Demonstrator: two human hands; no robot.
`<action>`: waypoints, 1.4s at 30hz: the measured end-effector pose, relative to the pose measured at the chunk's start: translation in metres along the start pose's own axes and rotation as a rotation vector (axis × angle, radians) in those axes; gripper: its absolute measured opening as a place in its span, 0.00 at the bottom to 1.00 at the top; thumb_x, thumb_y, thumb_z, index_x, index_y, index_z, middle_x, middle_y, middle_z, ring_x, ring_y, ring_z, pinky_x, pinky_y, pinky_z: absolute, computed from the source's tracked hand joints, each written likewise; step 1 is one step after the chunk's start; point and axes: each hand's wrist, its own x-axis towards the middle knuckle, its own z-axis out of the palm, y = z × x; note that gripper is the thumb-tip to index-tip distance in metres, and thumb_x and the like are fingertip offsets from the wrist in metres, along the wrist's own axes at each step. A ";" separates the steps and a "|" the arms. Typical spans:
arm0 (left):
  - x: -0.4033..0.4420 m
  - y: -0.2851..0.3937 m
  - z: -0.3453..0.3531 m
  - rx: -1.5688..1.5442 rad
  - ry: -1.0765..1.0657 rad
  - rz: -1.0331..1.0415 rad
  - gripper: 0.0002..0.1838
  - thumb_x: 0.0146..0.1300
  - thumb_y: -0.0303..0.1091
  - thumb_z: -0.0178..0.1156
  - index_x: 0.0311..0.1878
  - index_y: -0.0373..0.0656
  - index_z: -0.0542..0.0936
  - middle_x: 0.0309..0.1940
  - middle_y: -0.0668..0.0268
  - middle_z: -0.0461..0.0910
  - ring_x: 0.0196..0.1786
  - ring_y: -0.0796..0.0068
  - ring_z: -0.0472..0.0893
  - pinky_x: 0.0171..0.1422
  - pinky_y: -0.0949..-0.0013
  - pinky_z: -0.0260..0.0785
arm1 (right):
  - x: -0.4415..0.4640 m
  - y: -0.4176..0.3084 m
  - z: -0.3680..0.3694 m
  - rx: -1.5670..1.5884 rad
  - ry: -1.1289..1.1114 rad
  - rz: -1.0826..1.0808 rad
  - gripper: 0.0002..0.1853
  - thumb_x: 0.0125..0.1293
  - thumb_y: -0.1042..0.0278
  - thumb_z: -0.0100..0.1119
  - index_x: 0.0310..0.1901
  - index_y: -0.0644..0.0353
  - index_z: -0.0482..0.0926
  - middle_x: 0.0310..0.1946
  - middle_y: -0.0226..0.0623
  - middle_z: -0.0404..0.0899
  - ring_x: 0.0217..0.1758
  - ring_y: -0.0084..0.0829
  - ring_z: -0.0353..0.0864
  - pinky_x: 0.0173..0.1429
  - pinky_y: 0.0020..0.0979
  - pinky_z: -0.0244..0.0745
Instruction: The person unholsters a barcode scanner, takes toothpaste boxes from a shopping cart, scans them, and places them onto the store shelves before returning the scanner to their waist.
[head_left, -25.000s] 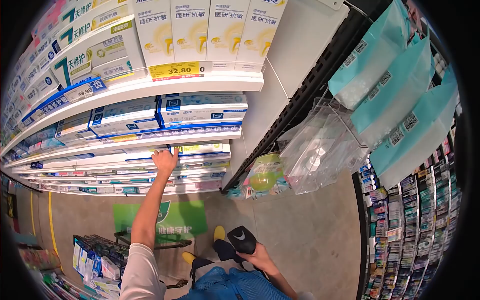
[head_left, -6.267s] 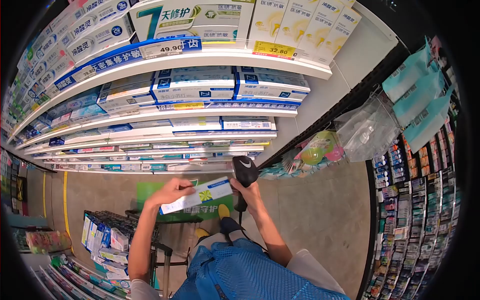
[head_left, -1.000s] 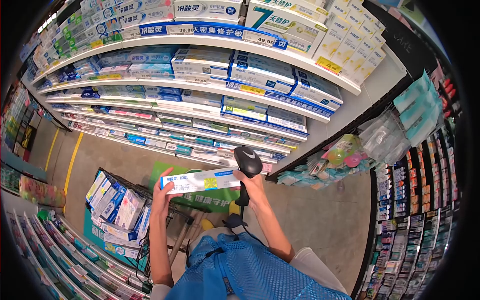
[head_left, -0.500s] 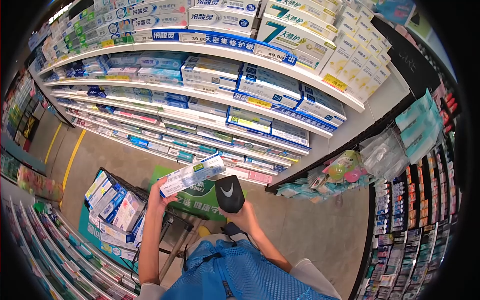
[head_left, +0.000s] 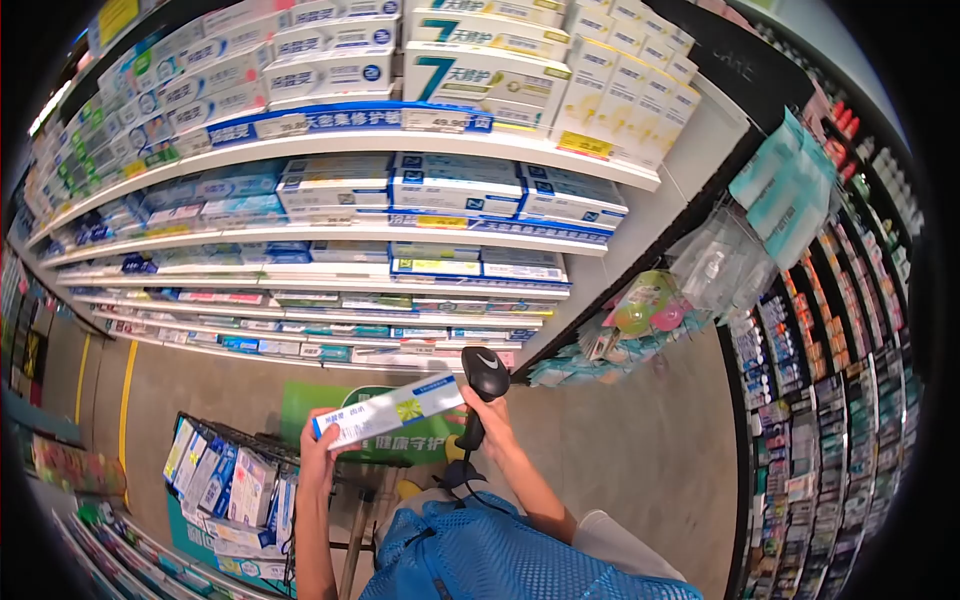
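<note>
A long white toothpaste box (head_left: 385, 408) with a yellow-green pattern and blue end is held at a tilt, its right end higher. My left hand (head_left: 320, 447) grips its left end, thumb across the front. My right hand (head_left: 488, 420) is wrapped round the handle of a black scanner (head_left: 484, 375), whose head points up and away. The box's right end lies right beside the scanner and my right fingers; whether they touch it is unclear. A cord hangs below the scanner.
Shelves (head_left: 330, 236) of toothpaste boxes stand in front. A cart (head_left: 235, 440) filled with boxes is at lower left. Hanging bags (head_left: 785, 185) are on the right, near another stocked shelf (head_left: 800, 430). A green floor sign (head_left: 300, 400) lies below the shelves.
The box has turned from its small-print side to the face with the yellow-green pattern. The scanner has moved up and right, now beside the box's end. The view has turned.
</note>
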 end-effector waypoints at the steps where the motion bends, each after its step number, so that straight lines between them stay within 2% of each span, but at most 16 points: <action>1: 0.000 -0.001 0.007 0.004 -0.014 -0.008 0.19 0.57 0.32 0.60 0.51 0.39 0.69 0.40 0.58 0.78 0.38 0.66 0.82 0.36 0.65 0.80 | 0.000 -0.004 -0.005 0.090 -0.015 0.047 0.18 0.61 0.66 0.61 0.50 0.64 0.71 0.43 0.40 0.77 0.44 0.34 0.81 0.43 0.38 0.81; 3: -0.001 -0.005 0.015 0.038 -0.078 -0.034 0.20 0.55 0.28 0.62 0.51 0.40 0.70 0.42 0.61 0.76 0.44 0.71 0.79 0.46 0.67 0.76 | -0.001 -0.010 -0.016 0.185 -0.021 0.093 0.18 0.61 0.67 0.62 0.50 0.63 0.70 0.42 0.39 0.76 0.43 0.34 0.81 0.43 0.39 0.82; 4: 0.002 -0.011 0.015 0.111 -0.072 -0.024 0.21 0.54 0.26 0.62 0.52 0.41 0.72 0.44 0.64 0.75 0.48 0.75 0.75 0.54 0.70 0.68 | -0.001 -0.012 -0.023 0.139 -0.013 0.080 0.19 0.60 0.68 0.63 0.50 0.63 0.70 0.40 0.37 0.75 0.42 0.33 0.80 0.42 0.38 0.82; 5: 0.006 -0.012 0.017 0.116 -0.083 -0.030 0.21 0.54 0.26 0.62 0.52 0.41 0.72 0.44 0.64 0.75 0.48 0.75 0.75 0.54 0.70 0.68 | 0.001 -0.013 -0.029 0.094 -0.004 0.068 0.20 0.59 0.70 0.63 0.51 0.63 0.70 0.38 0.35 0.75 0.41 0.32 0.80 0.42 0.38 0.82; 6: 0.009 -0.011 0.023 0.208 -0.107 -0.033 0.22 0.53 0.26 0.62 0.53 0.42 0.73 0.45 0.65 0.75 0.48 0.76 0.74 0.55 0.72 0.66 | 0.003 -0.015 -0.033 0.034 -0.038 0.031 0.19 0.55 0.72 0.66 0.48 0.63 0.71 0.35 0.32 0.75 0.38 0.28 0.79 0.41 0.33 0.82; 8: 0.016 -0.013 0.029 0.336 -0.157 -0.055 0.24 0.51 0.22 0.62 0.55 0.42 0.74 0.46 0.67 0.75 0.49 0.77 0.72 0.56 0.74 0.63 | 0.005 -0.020 -0.041 -0.021 -0.003 -0.002 0.19 0.54 0.73 0.67 0.47 0.63 0.72 0.34 0.31 0.74 0.37 0.27 0.79 0.39 0.30 0.80; 11: 0.036 -0.010 0.040 0.480 -0.286 -0.084 0.25 0.52 0.20 0.61 0.56 0.43 0.74 0.47 0.66 0.75 0.49 0.77 0.72 0.56 0.75 0.63 | 0.010 -0.021 -0.054 -0.041 0.090 -0.043 0.16 0.51 0.74 0.68 0.42 0.61 0.74 0.32 0.28 0.74 0.33 0.21 0.76 0.34 0.21 0.74; 13: 0.046 -0.003 0.054 0.512 -0.305 -0.136 0.23 0.52 0.19 0.60 0.54 0.42 0.74 0.46 0.67 0.75 0.49 0.78 0.72 0.55 0.76 0.64 | 0.010 -0.031 -0.056 0.018 0.143 -0.027 0.13 0.52 0.76 0.68 0.34 0.57 0.72 0.29 0.25 0.70 0.30 0.20 0.74 0.34 0.23 0.72; 16: 0.063 0.002 0.070 0.512 -0.354 -0.164 0.20 0.51 0.20 0.62 0.50 0.40 0.75 0.44 0.68 0.75 0.46 0.79 0.73 0.51 0.76 0.65 | 0.014 -0.037 -0.064 0.046 0.115 -0.071 0.13 0.51 0.75 0.68 0.34 0.56 0.71 0.28 0.25 0.71 0.29 0.19 0.72 0.33 0.22 0.69; 19: 0.078 0.003 0.078 0.554 -0.407 -0.165 0.20 0.52 0.22 0.62 0.50 0.39 0.74 0.42 0.68 0.76 0.44 0.80 0.73 0.50 0.77 0.66 | 0.021 -0.044 -0.068 0.091 0.126 -0.088 0.12 0.52 0.75 0.68 0.33 0.56 0.71 0.27 0.25 0.71 0.27 0.19 0.71 0.31 0.23 0.67; 22: 0.093 0.000 0.083 0.611 -0.433 -0.181 0.17 0.54 0.25 0.62 0.48 0.38 0.75 0.40 0.69 0.76 0.43 0.81 0.73 0.49 0.77 0.66 | 0.033 -0.041 -0.076 0.096 0.145 -0.069 0.11 0.53 0.74 0.67 0.32 0.57 0.72 0.26 0.25 0.72 0.26 0.19 0.71 0.32 0.23 0.69; 27: 0.116 -0.002 0.079 0.667 -0.497 -0.275 0.10 0.61 0.35 0.57 0.39 0.38 0.77 0.34 0.70 0.76 0.39 0.84 0.72 0.44 0.79 0.64 | 0.048 -0.044 -0.079 0.059 0.181 -0.010 0.11 0.52 0.73 0.68 0.36 0.61 0.76 0.29 0.29 0.77 0.31 0.23 0.77 0.35 0.24 0.75; 29: 0.125 -0.003 0.076 0.643 -0.519 -0.319 0.12 0.63 0.38 0.54 0.36 0.38 0.78 0.32 0.71 0.76 0.38 0.85 0.72 0.41 0.80 0.64 | 0.051 -0.046 -0.080 0.036 0.175 0.011 0.12 0.52 0.73 0.69 0.38 0.62 0.77 0.31 0.31 0.78 0.33 0.24 0.79 0.36 0.25 0.76; 31: 0.135 -0.005 0.073 0.740 -0.646 -0.352 0.15 0.65 0.41 0.52 0.34 0.38 0.78 0.30 0.71 0.76 0.36 0.85 0.71 0.40 0.78 0.63 | 0.055 -0.049 -0.081 -0.012 0.130 0.007 0.14 0.52 0.72 0.69 0.40 0.62 0.78 0.33 0.32 0.80 0.36 0.26 0.80 0.36 0.25 0.76; 34: 0.139 -0.002 0.083 0.899 -0.700 -0.386 0.15 0.64 0.41 0.52 0.37 0.37 0.79 0.29 0.69 0.77 0.34 0.82 0.73 0.39 0.76 0.65 | 0.058 -0.058 -0.076 -0.028 0.114 0.010 0.14 0.52 0.73 0.68 0.42 0.63 0.78 0.34 0.33 0.80 0.36 0.25 0.80 0.36 0.25 0.77; 42: 0.132 -0.004 0.112 0.926 -0.850 -0.282 0.17 0.62 0.39 0.58 0.42 0.32 0.80 0.33 0.60 0.81 0.31 0.77 0.76 0.36 0.74 0.67 | 0.065 -0.062 -0.066 -0.141 -0.009 -0.004 0.18 0.53 0.74 0.67 0.47 0.61 0.76 0.35 0.35 0.80 0.36 0.25 0.81 0.34 0.25 0.78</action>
